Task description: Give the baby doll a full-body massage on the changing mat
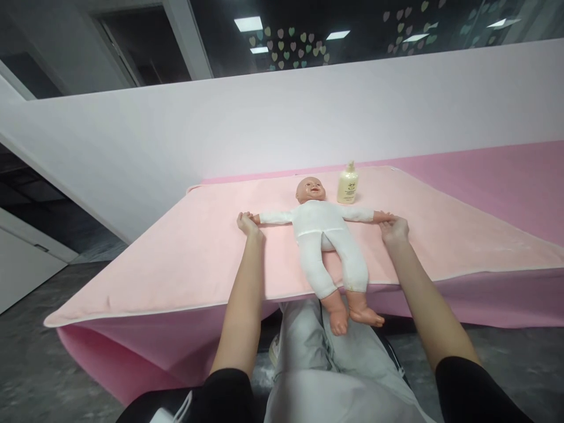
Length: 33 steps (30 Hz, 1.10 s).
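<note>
A baby doll with a white cloth body lies on its back, its head toward the wall and its feet past the table's near edge. Both of its arms are stretched straight out sideways. My left hand is closed around the doll's hand on the left. On the other side, my right hand grips the doll's other hand with bent fingers. A pale yellow pump bottle stands upright beside the doll's head, above its arm on the right.
A light pink towel covers the table under the doll. Beneath it a darker pink cloth hangs over the front edge. Behind the table rises a white wall with dark glass above. My legs in grey trousers are below the near edge.
</note>
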{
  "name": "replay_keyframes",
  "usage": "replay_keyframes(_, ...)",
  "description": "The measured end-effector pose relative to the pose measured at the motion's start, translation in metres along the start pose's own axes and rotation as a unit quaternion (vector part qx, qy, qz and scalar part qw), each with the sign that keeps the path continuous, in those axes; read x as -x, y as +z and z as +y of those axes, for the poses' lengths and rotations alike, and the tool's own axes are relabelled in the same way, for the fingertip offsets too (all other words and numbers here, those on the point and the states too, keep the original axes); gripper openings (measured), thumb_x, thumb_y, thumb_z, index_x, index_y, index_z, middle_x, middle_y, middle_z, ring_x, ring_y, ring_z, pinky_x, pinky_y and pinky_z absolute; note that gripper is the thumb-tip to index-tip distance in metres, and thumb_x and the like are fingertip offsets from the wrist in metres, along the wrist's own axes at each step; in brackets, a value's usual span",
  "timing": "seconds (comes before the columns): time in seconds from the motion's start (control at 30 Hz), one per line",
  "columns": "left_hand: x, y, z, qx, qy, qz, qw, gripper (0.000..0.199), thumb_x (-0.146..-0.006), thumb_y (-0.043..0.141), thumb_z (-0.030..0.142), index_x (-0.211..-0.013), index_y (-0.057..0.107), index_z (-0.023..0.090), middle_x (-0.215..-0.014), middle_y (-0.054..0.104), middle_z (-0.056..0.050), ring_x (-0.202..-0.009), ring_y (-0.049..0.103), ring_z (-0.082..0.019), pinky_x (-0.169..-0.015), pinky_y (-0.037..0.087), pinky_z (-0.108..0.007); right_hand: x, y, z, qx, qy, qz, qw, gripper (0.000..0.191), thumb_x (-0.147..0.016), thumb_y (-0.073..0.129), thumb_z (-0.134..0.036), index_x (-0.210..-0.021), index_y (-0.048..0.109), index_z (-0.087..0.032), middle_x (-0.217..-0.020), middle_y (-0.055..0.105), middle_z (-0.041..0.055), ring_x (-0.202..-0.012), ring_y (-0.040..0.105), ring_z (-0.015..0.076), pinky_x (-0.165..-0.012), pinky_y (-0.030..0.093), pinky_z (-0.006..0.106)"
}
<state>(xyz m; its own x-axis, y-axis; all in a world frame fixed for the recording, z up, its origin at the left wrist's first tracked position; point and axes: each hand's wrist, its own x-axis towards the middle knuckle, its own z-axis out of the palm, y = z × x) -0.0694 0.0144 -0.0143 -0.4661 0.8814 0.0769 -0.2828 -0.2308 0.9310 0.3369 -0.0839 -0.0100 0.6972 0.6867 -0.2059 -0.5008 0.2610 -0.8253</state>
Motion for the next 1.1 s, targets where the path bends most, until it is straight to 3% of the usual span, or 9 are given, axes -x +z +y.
replay_keyframes(0.13, 0.010, -0.002, 0.004, -0.106, 0.127, 0.146, 0.975, 0.024, -0.073, 0.042, 0.030, -0.095, 0.047, 0.024, -0.107, 0.054, -0.005, -0.106, 0.051, -0.016, -0.083, 0.038, -0.025, 0.008, 0.003, -0.004, 0.037, -0.093, 0.140, 0.985, 0.022, -0.064, 0.040, -0.005, -0.077, 0.044, -0.022, -0.088, 0.056, 0.0018, -0.084, 0.061, 0.0140, -0.087, 0.052, 0.031)
replay_keyframes(0.23, 0.023, 0.005, 0.010, -0.177, 0.224, 0.145, 0.947, 0.030, -0.074, 0.046, 0.021, -0.103, 0.052, 0.021, -0.114, 0.055, -0.008, -0.118, 0.045, -0.021, -0.098, 0.032, -0.031, 0.015, 0.007, -0.005, 0.123, -0.212, 0.145, 0.959, 0.030, -0.062, 0.042, -0.006, -0.086, 0.054, -0.019, -0.095, 0.060, 0.0039, -0.095, 0.060, 0.0168, -0.093, 0.048, 0.033)
replay_keyframes(0.33, 0.043, 0.021, 0.010, -0.259, 0.290, 0.033, 0.921, 0.029, -0.077, 0.047, 0.016, -0.105, 0.057, 0.020, -0.111, 0.059, -0.009, -0.113, 0.049, -0.024, -0.102, 0.030, -0.035, 0.037, 0.007, -0.003, 0.193, -0.282, 0.043, 0.939, 0.026, -0.065, 0.045, -0.011, -0.084, 0.061, -0.017, -0.091, 0.064, 0.0050, -0.093, 0.061, 0.0183, -0.093, 0.047, 0.035)
replay_keyframes(0.43, 0.063, 0.038, 0.003, -0.368, 0.338, -0.178, 0.848, 0.029, -0.078, 0.047, 0.014, -0.103, 0.061, 0.019, -0.106, 0.062, -0.011, -0.106, 0.053, -0.027, -0.097, 0.032, -0.037, 0.084, -0.012, 0.000, 0.224, -0.294, -0.088, 0.925, 0.019, -0.071, 0.052, -0.021, -0.084, 0.066, -0.020, -0.093, 0.067, 0.0050, -0.096, 0.061, 0.0197, -0.095, 0.046, 0.038)
replay_keyframes(0.53, 0.074, 0.048, -0.003, -0.457, 0.349, -0.303, 0.760, 0.026, -0.078, 0.046, 0.013, -0.096, 0.064, 0.020, -0.099, 0.065, -0.011, -0.099, 0.056, -0.028, -0.092, 0.034, -0.039, 0.144, -0.054, 0.006, 0.263, -0.229, -0.164, 0.923, 0.016, -0.075, 0.058, -0.033, -0.086, 0.068, -0.030, -0.099, 0.068, 0.0032, -0.098, 0.062, 0.0211, -0.093, 0.048, 0.040)
replay_keyframes(0.73, 0.076, 0.051, 0.005, -0.529, 0.346, -0.284, 0.721, 0.022, -0.083, 0.045, 0.019, -0.092, 0.065, 0.018, -0.091, 0.067, -0.014, -0.091, 0.060, -0.029, -0.089, 0.034, -0.040, 0.213, -0.108, 0.013, 0.336, -0.196, -0.155, 0.908, 0.013, -0.077, 0.057, -0.041, -0.083, 0.067, -0.037, -0.094, 0.069, 0.0025, -0.095, 0.063, 0.0258, -0.090, 0.049, 0.045)
replay_keyframes(0.83, 0.079, 0.051, 0.009, -0.577, 0.276, -0.235, 0.732, 0.021, -0.082, 0.049, 0.024, -0.086, 0.066, 0.014, -0.084, 0.067, -0.018, -0.088, 0.063, -0.033, -0.087, 0.037, -0.043, 0.216, -0.103, 0.011, 0.360, -0.163, -0.235, 0.888, 0.016, -0.075, 0.059, -0.044, -0.086, 0.067, -0.035, -0.094, 0.069, 0.0046, -0.090, 0.064, 0.0265, -0.083, 0.052, 0.043)
replay_keyframes(0.93, 0.084, 0.052, 0.012, -0.638, 0.191, -0.184, 0.723, 0.029, -0.082, 0.050, 0.031, -0.086, 0.068, 0.009, -0.090, 0.067, -0.022, -0.093, 0.063, -0.037, -0.084, 0.042, -0.043, 0.206, -0.088, 0.002, 0.313, -0.118, -0.233, 0.913, 0.024, -0.072, 0.065, -0.042, -0.091, 0.067, -0.028, -0.093, 0.069, 0.0063, -0.085, 0.065, 0.0249, -0.082, 0.054, 0.041)
replay_keyframes(1.1, 0.087, 0.048, 0.020, -0.663, 0.102, -0.166, 0.723, 0.047, -0.089, 0.035, 0.040, -0.100, 0.066, 0.007, -0.100, 0.068, -0.020, -0.095, 0.065, -0.031, -0.079, 0.047, -0.037, 0.154, -0.038, -0.020, 0.055, 0.119, -0.249, 0.960, 0.032, -0.070, 0.064, -0.016, -0.102, 0.061, -0.013, -0.110, 0.065, 0.0142, -0.106, 0.062, 0.0231, -0.093, 0.053, 0.034)
